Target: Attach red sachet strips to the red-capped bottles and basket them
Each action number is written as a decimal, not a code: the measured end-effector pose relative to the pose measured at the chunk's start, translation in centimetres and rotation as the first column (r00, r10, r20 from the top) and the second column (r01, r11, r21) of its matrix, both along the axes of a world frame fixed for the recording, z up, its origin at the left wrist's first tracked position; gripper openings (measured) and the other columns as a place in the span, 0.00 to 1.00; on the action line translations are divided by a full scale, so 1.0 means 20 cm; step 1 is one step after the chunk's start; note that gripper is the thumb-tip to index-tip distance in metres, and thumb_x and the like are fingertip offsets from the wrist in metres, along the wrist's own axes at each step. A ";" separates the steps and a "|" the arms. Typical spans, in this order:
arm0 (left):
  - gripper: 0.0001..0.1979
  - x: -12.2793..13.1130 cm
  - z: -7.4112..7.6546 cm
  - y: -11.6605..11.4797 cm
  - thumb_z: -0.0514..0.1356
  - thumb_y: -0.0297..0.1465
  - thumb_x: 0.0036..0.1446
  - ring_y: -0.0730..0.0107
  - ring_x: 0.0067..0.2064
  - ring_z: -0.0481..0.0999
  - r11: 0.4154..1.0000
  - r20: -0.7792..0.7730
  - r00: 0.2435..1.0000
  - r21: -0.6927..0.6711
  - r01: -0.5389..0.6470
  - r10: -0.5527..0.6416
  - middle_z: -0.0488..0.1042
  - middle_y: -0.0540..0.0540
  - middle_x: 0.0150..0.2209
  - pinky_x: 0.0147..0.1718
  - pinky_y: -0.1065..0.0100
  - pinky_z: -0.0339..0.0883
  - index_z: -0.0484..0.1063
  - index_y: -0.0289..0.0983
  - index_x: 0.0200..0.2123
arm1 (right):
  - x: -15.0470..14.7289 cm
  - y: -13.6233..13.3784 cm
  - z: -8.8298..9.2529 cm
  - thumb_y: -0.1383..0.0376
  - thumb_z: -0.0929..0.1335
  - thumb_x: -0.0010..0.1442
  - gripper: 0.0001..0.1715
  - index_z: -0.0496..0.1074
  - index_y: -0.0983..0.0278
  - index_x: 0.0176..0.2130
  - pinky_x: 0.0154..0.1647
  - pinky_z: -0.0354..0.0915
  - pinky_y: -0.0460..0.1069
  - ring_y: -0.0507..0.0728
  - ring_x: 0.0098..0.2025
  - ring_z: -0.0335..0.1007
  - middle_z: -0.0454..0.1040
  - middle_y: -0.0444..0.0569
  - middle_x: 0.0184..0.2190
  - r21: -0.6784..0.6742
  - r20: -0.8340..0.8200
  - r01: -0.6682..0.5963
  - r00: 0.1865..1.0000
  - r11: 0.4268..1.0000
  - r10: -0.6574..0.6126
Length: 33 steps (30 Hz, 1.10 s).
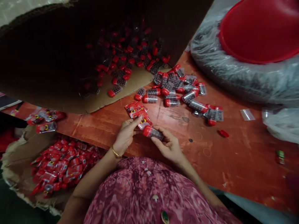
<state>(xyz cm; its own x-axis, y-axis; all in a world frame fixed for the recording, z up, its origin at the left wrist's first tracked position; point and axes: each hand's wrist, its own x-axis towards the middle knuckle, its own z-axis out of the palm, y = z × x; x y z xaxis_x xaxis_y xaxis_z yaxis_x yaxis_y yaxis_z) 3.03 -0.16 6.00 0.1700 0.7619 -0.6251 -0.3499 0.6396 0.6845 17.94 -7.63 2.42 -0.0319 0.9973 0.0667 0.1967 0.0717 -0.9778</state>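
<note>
Left hand (pixel 126 135) pressing red sachet (pixel 137 109); right hand (pixel 167 146) pinching red-capped tube (pixel 153 133), long axis near-level, cap toward left hand.

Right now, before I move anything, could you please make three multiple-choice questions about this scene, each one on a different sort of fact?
1. Where is the heap of red packets?
A) in a torn cardboard container at lower left
B) inside the clear plastic bag
C) under the red lid

2. What colour are the caps of the clear tubes?
A) blue
B) red
C) green

3. What does the right hand hold?
A) nothing
B) a clear tube with a red cap
C) a folded cloth

Answers:
1. A, because the packets lie heaped inside that container.
2. B, because every tube cap in view is red.
3. B, because its fingers close on the tube's body.
</note>
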 end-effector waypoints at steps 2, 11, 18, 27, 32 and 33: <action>0.20 -0.01 0.00 -0.02 0.72 0.41 0.31 0.75 0.23 0.72 0.999 0.009 0.999 0.016 0.040 -0.040 0.75 0.49 0.22 0.25 0.73 0.69 0.73 0.32 0.24 | 0.00 0.01 0.00 0.62 0.67 0.58 0.18 0.68 0.59 0.49 0.47 0.65 0.49 0.55 0.44 0.70 0.73 0.48 0.43 -0.014 -0.026 0.025 0.999 1.000 -0.025; 0.23 -0.03 -0.06 -0.03 0.73 0.42 0.27 0.76 0.23 0.71 0.999 -0.007 0.999 0.018 -0.033 0.033 0.75 0.49 0.22 0.25 0.74 0.66 0.73 0.33 0.23 | 0.00 0.02 0.01 0.60 0.69 0.56 0.15 0.70 0.61 0.44 0.42 0.67 0.48 0.54 0.39 0.71 0.75 0.47 0.37 -0.053 -0.135 0.073 0.988 0.996 -0.079; 0.24 -0.06 -0.04 -0.01 0.72 0.45 0.26 0.75 0.24 0.72 0.999 -0.051 0.999 0.035 -0.004 0.006 0.74 0.49 0.22 0.27 0.73 0.67 0.73 0.33 0.24 | 0.01 -0.02 -0.02 0.62 0.69 0.55 0.19 0.70 0.61 0.48 0.44 0.66 0.49 0.55 0.41 0.72 0.75 0.48 0.41 0.016 0.005 0.043 0.999 0.999 -0.043; 0.22 -0.05 -0.03 -0.04 0.71 0.45 0.28 0.75 0.23 0.70 0.993 -0.081 0.996 0.114 0.040 -0.031 0.75 0.49 0.21 0.26 0.73 0.65 0.74 0.33 0.22 | 0.00 0.00 0.07 0.61 0.67 0.57 0.16 0.70 0.61 0.46 0.41 0.67 0.48 0.55 0.39 0.71 0.75 0.48 0.39 -0.016 0.069 -0.044 0.997 0.999 0.045; 0.19 -0.06 -0.07 -0.04 0.69 0.42 0.35 0.72 0.26 0.72 0.952 -0.211 0.977 0.303 0.036 0.030 0.77 0.48 0.24 0.29 0.71 0.64 0.76 0.33 0.26 | 0.01 -0.01 0.11 0.60 0.67 0.57 0.15 0.70 0.63 0.44 0.39 0.67 0.47 0.54 0.36 0.71 0.75 0.47 0.36 -0.071 0.052 -0.129 0.990 0.989 0.133; 0.18 -0.06 -0.07 -0.04 0.69 0.42 0.36 0.73 0.26 0.72 0.951 -0.207 0.978 0.307 0.042 0.024 0.77 0.48 0.24 0.29 0.72 0.64 0.76 0.33 0.26 | 0.01 -0.01 0.11 0.60 0.67 0.57 0.15 0.70 0.63 0.44 0.39 0.67 0.47 0.54 0.36 0.71 0.75 0.48 0.37 -0.075 0.060 -0.137 0.988 0.988 0.141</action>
